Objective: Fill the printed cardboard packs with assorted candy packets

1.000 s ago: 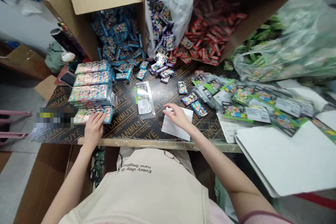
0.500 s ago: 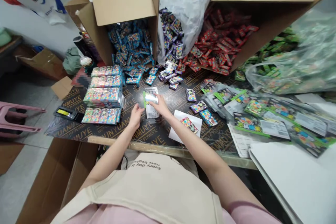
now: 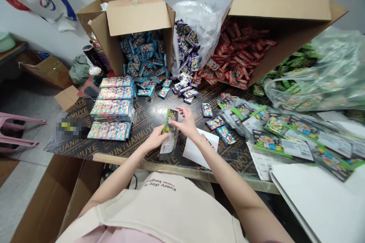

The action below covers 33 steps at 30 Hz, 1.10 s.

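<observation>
Both my hands hold one clear plastic sleeve with a green printed header (image 3: 170,131) above the dark printed tabletop (image 3: 148,112). My left hand (image 3: 155,139) grips its lower left side. My right hand (image 3: 186,123) pinches its upper right edge. Under my right wrist lies a white paper sheet (image 3: 199,152) with a small colourful packet on it, mostly hidden by my arm. Stacks of filled colourful sleeves (image 3: 112,108) stand to the left of my hands.
At the back are an open box of blue packets (image 3: 144,59), a clear bag of purple packets (image 3: 189,49), a box of red packets (image 3: 239,55) and a bag of green ones (image 3: 313,70). Empty sleeves and cards (image 3: 279,133) spread on the right. A white board (image 3: 327,201) lies front right.
My left hand left the stacks and came to the centre. Both hands took the plastic sleeve off the table and raised it toward me. A colourful packet appeared on the white paper.
</observation>
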### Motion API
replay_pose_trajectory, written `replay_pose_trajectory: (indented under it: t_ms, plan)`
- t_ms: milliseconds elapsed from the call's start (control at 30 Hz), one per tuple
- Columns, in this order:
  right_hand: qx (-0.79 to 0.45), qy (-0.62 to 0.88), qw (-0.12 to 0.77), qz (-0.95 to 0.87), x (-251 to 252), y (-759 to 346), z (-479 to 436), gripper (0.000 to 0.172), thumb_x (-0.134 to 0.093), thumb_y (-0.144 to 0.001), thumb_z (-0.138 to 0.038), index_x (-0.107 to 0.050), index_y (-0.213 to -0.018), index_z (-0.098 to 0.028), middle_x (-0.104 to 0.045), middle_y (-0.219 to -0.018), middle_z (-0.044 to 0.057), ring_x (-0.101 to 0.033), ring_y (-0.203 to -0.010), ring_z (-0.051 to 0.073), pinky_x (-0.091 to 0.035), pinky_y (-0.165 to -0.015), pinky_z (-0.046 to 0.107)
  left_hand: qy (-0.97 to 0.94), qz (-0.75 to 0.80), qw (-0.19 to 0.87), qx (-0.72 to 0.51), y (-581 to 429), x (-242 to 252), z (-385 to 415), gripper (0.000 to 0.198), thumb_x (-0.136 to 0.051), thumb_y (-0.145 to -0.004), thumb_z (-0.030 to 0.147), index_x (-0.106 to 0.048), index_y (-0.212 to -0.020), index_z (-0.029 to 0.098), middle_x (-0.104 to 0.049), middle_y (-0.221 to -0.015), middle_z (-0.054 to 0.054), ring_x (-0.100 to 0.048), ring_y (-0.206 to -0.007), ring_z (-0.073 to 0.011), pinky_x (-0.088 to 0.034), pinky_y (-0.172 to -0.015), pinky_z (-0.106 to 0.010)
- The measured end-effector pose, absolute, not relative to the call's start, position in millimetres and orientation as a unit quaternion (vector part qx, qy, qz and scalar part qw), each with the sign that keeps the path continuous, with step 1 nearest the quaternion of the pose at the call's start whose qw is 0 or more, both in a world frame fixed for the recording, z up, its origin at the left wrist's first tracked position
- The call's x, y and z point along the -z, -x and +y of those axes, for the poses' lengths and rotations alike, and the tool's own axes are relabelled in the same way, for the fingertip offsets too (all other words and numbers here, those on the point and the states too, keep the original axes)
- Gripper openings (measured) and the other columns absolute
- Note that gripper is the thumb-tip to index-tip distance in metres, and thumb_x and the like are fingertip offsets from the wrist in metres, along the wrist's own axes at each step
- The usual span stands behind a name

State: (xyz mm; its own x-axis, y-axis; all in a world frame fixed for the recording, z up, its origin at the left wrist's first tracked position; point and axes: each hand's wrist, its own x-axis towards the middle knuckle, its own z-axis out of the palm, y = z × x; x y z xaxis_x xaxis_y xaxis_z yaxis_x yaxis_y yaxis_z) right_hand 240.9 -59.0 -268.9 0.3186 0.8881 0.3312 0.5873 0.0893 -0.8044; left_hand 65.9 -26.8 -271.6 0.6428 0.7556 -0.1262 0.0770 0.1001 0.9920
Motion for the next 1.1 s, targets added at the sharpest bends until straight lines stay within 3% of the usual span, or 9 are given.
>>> replay_pose_trajectory:
  t_ms: [100, 233, 367, 467, 600, 733, 833, 967, 1100]
  plan:
    - [-0.178, 0.621, 0.462, -0.607, 241.0, -251.1, -66.2, 0.043, -0.083, -0.058, -0.045, -0.057, -0.082, -0.021, -0.055, -0.084, 0.003, -0.051, -0.080, 0.021, -0.043, -0.076, 0.034, -0.721, 0.276, 0.592, -0.230, -54.9, 256.8, -39.5, 0.023, -0.057, -0.071, 0.022, -0.068, -0.091, 0.016, -0.065, -0.086, -0.002, -0.056, -0.082, -0.0216, -0.043, -0.082, -0.032]
    - [-0.228, 0.584, 0.426, -0.652, 210.1, -252.0, -85.1, 0.034, -0.069, -0.077, -0.049, -0.052, -0.065, -0.021, -0.052, -0.066, 0.000, -0.046, -0.065, 0.017, -0.036, -0.065, 0.030, -0.667, 0.231, 0.658, -0.263, -52.7, 252.2, -52.2, 0.027, -0.058, -0.076, 0.034, -0.068, -0.096, 0.018, -0.064, -0.104, -0.008, -0.056, -0.103, -0.0272, -0.039, -0.096, -0.037]
    - [-0.229, 0.562, 0.422, -0.674, 191.7, -249.4, -100.7, 0.034, -0.063, -0.083, -0.049, -0.055, -0.064, -0.022, -0.058, -0.067, 0.003, -0.051, -0.070, 0.019, -0.038, -0.068, 0.032, -0.471, 0.190, 0.837, -0.204, -55.6, 255.5, -64.1, 0.053, -0.062, -0.072, 0.050, -0.061, -0.117, 0.020, -0.065, -0.109, -0.012, -0.059, -0.105, -0.0302, -0.044, -0.093, -0.043]
    - [-0.246, 0.544, 0.417, -0.686, 186.3, -251.7, -106.8, 0.031, -0.064, -0.082, -0.048, -0.059, -0.067, -0.022, -0.063, -0.074, 0.004, -0.055, -0.077, 0.021, -0.041, -0.077, 0.035, -0.436, 0.194, 0.858, -0.189, -55.2, 253.2, -66.2, 0.064, -0.071, -0.064, 0.050, -0.061, -0.119, 0.020, -0.066, -0.109, -0.013, -0.060, -0.103, -0.0315, -0.046, -0.092, -0.044]
    - [-0.302, 0.517, 0.366, -0.712, 182.4, -258.6, -110.8, 0.032, -0.073, -0.073, -0.049, -0.067, -0.088, -0.022, -0.067, -0.085, 0.004, -0.056, -0.078, 0.020, -0.043, -0.078, 0.033, -0.480, 0.209, 0.832, -0.183, -55.8, 243.5, -63.7, 0.064, -0.076, -0.057, 0.046, -0.066, -0.113, 0.017, -0.068, -0.105, -0.011, -0.061, -0.098, -0.0295, -0.047, -0.088, -0.039]
    - [-0.338, 0.480, 0.283, -0.759, 177.4, -262.9, -110.7, 0.032, -0.077, -0.068, -0.047, -0.071, -0.089, -0.023, -0.068, -0.079, 0.001, -0.053, -0.072, 0.018, -0.042, -0.081, 0.034, -0.503, 0.240, 0.813, -0.170, -59.4, 237.5, -65.0, 0.047, -0.076, -0.060, 0.042, -0.071, -0.098, 0.014, -0.070, -0.089, -0.008, -0.062, -0.082, -0.0217, -0.047, -0.077, -0.029]
    - [-0.311, 0.509, 0.335, -0.729, 179.0, -261.6, -110.3, 0.040, -0.078, -0.068, -0.045, -0.070, -0.101, -0.025, -0.068, -0.085, 0.001, -0.055, -0.077, 0.019, -0.042, -0.086, 0.038, -0.495, 0.271, 0.807, -0.174, -60.5, 237.1, -64.5, 0.039, -0.075, -0.064, 0.041, -0.071, -0.090, 0.013, -0.069, -0.082, -0.006, -0.060, -0.071, -0.0180, -0.045, -0.070, -0.027]
    - [-0.217, 0.608, 0.500, -0.578, 197.1, -252.1, -111.4, 0.056, -0.079, -0.065, -0.048, -0.064, -0.114, -0.025, -0.063, -0.107, 0.007, -0.055, -0.104, 0.025, -0.042, -0.093, 0.041, -0.471, 0.324, 0.793, -0.210, -59.0, 233.8, -58.8, 0.041, -0.073, -0.064, 0.046, -0.069, -0.086, 0.012, -0.068, -0.073, -0.005, -0.059, -0.065, -0.0183, -0.046, -0.066, -0.028]
    - [-0.422, 0.582, 0.512, -0.471, 222.6, -237.8, -111.8, 0.050, -0.073, -0.069, -0.053, -0.064, -0.107, -0.021, -0.067, -0.094, 0.005, -0.061, -0.090, 0.021, -0.049, -0.081, 0.036, -0.532, 0.323, 0.749, -0.227, -58.4, 229.9, -53.7, 0.040, -0.070, -0.069, 0.051, -0.067, -0.079, 0.012, -0.063, -0.065, -0.003, -0.056, -0.062, -0.0176, -0.044, -0.063, -0.028]
